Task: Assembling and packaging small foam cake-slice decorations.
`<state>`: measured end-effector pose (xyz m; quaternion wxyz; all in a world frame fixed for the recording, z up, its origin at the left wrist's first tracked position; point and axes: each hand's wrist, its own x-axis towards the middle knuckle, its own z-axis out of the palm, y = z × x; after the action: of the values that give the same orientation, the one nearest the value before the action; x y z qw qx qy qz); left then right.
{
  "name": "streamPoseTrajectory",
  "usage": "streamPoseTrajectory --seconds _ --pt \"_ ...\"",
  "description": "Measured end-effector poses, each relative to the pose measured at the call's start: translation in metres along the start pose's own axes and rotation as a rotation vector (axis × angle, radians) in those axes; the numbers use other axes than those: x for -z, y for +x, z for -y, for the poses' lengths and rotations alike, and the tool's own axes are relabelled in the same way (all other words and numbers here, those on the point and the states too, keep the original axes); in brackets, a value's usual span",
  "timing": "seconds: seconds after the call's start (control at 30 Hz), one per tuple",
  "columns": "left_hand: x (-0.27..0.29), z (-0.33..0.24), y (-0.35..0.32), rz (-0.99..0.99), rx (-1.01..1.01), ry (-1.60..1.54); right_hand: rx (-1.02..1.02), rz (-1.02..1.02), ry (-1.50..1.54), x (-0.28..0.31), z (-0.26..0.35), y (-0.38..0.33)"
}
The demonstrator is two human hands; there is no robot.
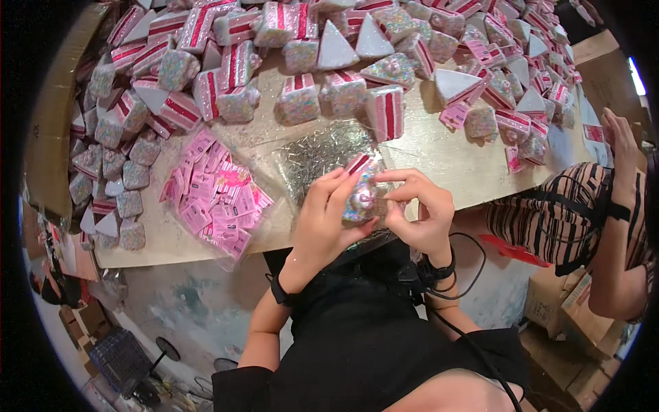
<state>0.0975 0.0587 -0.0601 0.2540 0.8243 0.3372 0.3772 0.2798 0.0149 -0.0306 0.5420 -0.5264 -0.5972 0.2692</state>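
Note:
A glittery toy cake slice (362, 198) with pastel sprinkles and a pink-and-red striped side is gripped in my left hand (319, 216), fingers on one side and thumb beneath. My right hand (424, 214) is at its other side, thumb and index finger pinched close to the sprinkled face. Whatever lies between those fingertips is too small to make out. Under both hands lies a clear plastic sheet or bag with silvery glitter (316, 152). Left of my hands, a clear bag (230, 257) holds many pink printed tags (220, 192).
Heaped toy cake slices (237, 65) cover the table's back and left side. A few at the right have pink tags (454, 115). A cardboard wall (51, 130) borders the left. Another person in a striped top (542, 213) sits at the right, near cardboard boxes (583, 309).

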Motion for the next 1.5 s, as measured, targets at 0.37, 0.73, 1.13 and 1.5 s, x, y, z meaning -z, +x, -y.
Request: streamPoseTrajectory --seconds 0.37,0.73,1.13,1.5 --pt "0.002 0.003 -0.004 -0.011 0.009 -0.074 0.091 0.089 -0.163 -0.009 0.003 0.0" --pt "0.003 0.002 -0.006 0.064 -0.022 0.016 0.228 0.173 -0.215 -0.006 -0.001 0.002" --pt "-0.002 0.003 -0.003 0.165 -0.051 0.085 0.139 0.025 -0.334 0.001 -0.005 -0.011" --pt "-0.005 0.009 -0.004 0.157 -0.109 0.173 0.227 0.057 -0.391 0.005 -0.01 -0.019"
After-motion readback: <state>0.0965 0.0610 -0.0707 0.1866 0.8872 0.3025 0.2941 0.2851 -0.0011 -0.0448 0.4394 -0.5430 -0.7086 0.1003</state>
